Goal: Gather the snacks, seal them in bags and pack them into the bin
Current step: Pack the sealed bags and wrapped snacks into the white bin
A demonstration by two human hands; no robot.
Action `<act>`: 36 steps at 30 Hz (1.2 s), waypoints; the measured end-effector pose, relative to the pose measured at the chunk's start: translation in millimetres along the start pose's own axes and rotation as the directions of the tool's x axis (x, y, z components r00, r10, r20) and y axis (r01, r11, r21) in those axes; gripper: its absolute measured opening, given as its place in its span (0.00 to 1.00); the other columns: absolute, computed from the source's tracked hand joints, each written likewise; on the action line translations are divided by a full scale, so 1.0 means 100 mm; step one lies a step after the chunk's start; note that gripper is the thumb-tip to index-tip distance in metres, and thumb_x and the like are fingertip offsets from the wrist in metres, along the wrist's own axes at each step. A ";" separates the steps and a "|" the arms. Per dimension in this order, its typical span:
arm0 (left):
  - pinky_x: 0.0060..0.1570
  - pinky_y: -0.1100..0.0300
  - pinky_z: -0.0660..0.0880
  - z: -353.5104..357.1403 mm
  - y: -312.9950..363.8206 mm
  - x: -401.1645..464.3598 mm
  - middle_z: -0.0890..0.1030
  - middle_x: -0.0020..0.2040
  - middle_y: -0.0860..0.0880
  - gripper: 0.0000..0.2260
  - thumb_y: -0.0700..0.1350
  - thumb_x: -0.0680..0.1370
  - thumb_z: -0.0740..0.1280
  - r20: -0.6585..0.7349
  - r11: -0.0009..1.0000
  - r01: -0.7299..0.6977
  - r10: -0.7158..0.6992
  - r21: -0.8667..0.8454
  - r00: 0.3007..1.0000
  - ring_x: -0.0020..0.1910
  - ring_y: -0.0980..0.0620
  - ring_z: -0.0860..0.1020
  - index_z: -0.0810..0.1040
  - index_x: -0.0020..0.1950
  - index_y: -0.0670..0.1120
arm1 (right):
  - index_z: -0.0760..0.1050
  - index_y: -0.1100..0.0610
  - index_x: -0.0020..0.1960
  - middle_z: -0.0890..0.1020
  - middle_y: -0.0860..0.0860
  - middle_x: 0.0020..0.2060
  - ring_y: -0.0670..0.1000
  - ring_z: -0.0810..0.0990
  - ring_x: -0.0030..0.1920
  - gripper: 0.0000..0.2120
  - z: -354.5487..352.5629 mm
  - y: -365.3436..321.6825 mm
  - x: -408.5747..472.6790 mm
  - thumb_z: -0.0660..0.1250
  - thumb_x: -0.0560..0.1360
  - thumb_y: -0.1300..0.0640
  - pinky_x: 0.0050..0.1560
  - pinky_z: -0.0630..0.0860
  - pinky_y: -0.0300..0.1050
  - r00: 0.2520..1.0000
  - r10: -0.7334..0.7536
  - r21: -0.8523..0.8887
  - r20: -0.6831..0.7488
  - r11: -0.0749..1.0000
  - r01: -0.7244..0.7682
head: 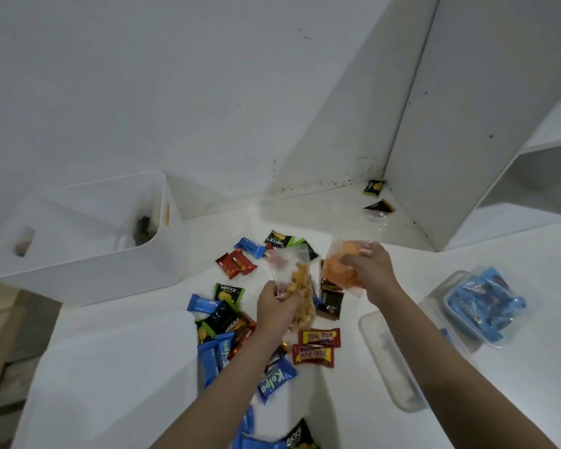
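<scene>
My left hand (277, 307) grips a clear bag of yellow snacks (302, 291) above the pile. My right hand (370, 264) grips a clear bag of orange snacks (339, 267), held up just right of it. Below them, wrapped snacks lie scattered on the white counter (110, 367): blue Kalpa bars (274, 380), red Beng-Beng bars (314, 346), green-black Nextar packs (229, 293) and red packs (235, 262). The white bin (88, 260) stands at the left with something dark inside it.
A clear box of blue packs (484, 306) sits at the right, its lid (392, 358) lying beside it. Two loose packs (374, 197) lie in the far corner by the white shelf unit (467, 124). The counter's left edge drops off.
</scene>
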State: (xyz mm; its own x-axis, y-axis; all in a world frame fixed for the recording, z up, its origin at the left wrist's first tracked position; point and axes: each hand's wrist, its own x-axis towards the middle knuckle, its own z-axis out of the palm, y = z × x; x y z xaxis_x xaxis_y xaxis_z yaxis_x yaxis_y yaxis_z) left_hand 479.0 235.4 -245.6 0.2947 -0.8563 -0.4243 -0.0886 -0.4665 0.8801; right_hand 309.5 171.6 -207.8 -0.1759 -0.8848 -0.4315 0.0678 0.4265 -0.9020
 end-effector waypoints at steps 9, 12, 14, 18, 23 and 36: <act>0.44 0.51 0.77 -1.33 0.12 -0.15 0.76 0.48 0.44 0.07 0.43 0.79 0.63 -0.204 0.965 -0.220 0.189 -0.140 0.960 0.45 0.48 0.77 0.64 0.50 0.49 | 0.70 0.55 0.62 0.77 0.58 0.57 0.60 0.79 0.54 0.24 1.19 -0.17 -0.79 0.71 0.69 0.66 0.54 0.78 0.60 0.970 -0.082 0.188 0.230 0.981 0.038; 0.43 0.54 0.76 -1.81 0.24 -0.15 0.75 0.46 0.48 0.09 0.42 0.80 0.63 -0.282 0.940 -0.281 0.221 -0.193 0.934 0.42 0.52 0.77 0.63 0.55 0.47 | 0.71 0.56 0.61 0.79 0.57 0.54 0.57 0.80 0.51 0.16 1.65 -0.22 -1.00 0.69 0.74 0.59 0.47 0.80 0.55 0.959 -0.098 0.269 0.264 0.963 0.024; 0.46 0.56 0.76 -2.13 0.36 -0.14 0.75 0.48 0.51 0.11 0.44 0.80 0.63 -0.305 0.918 -0.292 0.208 -0.267 0.930 0.45 0.55 0.77 0.62 0.57 0.48 | 0.73 0.56 0.54 0.81 0.55 0.47 0.55 0.81 0.46 0.09 1.96 -0.29 -1.14 0.64 0.78 0.52 0.47 0.78 0.53 0.951 -0.115 0.292 0.287 0.956 0.027; 0.54 0.51 0.76 -2.71 0.62 0.04 0.77 0.53 0.50 0.13 0.50 0.79 0.64 -0.316 0.873 -0.286 0.163 -0.395 0.935 0.53 0.50 0.78 0.65 0.61 0.49 | 0.71 0.55 0.52 0.80 0.54 0.48 0.54 0.82 0.47 0.10 2.48 -0.44 -1.31 0.63 0.78 0.48 0.44 0.81 0.53 0.952 -0.127 0.307 0.280 0.951 0.037; 0.48 0.56 0.74 -3.27 0.99 0.54 0.76 0.48 0.49 0.05 0.47 0.79 0.62 -0.373 0.869 -0.343 0.204 -0.356 0.905 0.48 0.50 0.76 0.70 0.54 0.49 | 0.77 0.50 0.47 0.82 0.55 0.52 0.56 0.82 0.52 0.07 2.88 -0.61 -1.24 0.70 0.72 0.48 0.52 0.80 0.56 0.941 -0.206 0.206 0.270 0.966 0.153; 0.58 0.50 0.76 -3.67 0.63 2.49 0.73 0.60 0.44 0.35 0.50 0.65 0.76 -0.272 0.992 0.038 -0.004 0.120 0.962 0.55 0.45 0.75 0.63 0.65 0.42 | 0.76 0.53 0.44 0.79 0.61 0.52 0.58 0.78 0.51 0.11 3.26 -0.94 -0.59 0.62 0.76 0.68 0.51 0.74 0.54 0.874 -0.283 0.127 0.395 0.959 0.254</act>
State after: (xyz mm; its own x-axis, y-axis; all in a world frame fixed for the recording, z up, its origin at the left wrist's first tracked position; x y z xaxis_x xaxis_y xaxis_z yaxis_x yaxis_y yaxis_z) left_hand 896.2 74.1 -217.8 0.5430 -0.7618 -0.3532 -0.1910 -0.5217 0.8315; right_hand 633.6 122.3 -102.1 0.2153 -0.9682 -0.1274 0.1453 0.1607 -0.9762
